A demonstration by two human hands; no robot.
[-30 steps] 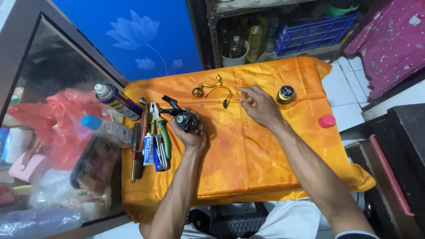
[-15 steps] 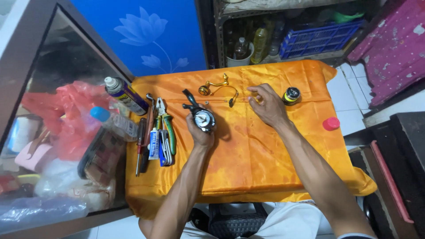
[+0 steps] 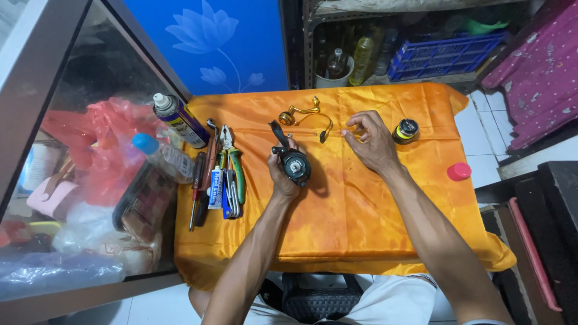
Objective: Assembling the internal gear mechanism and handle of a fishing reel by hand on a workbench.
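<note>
Fishing reel (image 3: 295, 165) partly stripped: left hand (image 3: 282, 176) grips its body mid-frame; gold handle (image 3: 299, 112) and spool (image 3: 406, 130) lie off on counter (image 3: 361, 229). Right hand (image 3: 372, 143) fingers pinch something tiny, cannot tell what. Reassembly outstanding.

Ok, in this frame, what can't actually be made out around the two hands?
- Head view: whatever the right hand pinches is too small to tell.
- The underside of the black reel body is hidden by the left hand gripping it.
- The tools at the cloth's left overlap, so some can't be told apart.
- Bottles on the shelf sit in shadow behind its frame.
</note>
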